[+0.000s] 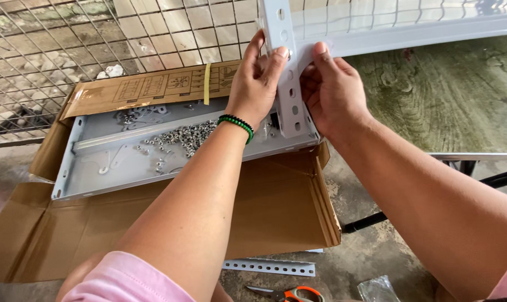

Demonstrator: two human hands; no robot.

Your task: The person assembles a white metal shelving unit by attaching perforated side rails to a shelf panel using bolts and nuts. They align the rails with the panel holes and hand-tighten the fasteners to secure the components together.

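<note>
Wire mesh fencing (35, 61) on your left, open cardboard box (152, 223) on concrete floor (365, 257). Your left hand (256, 84) and right hand (331, 89) each hold a clenched grip on the perforated upright (289, 106); its top is cut off. Scissors (289, 293) are half out of view.

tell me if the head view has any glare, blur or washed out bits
Head view: even daylight, soft shadows; the pale shelf frame at the top edge is washed out; both hands, left hand and right hand, look sharp; the scissors are cropped at the bottom edge.
</note>
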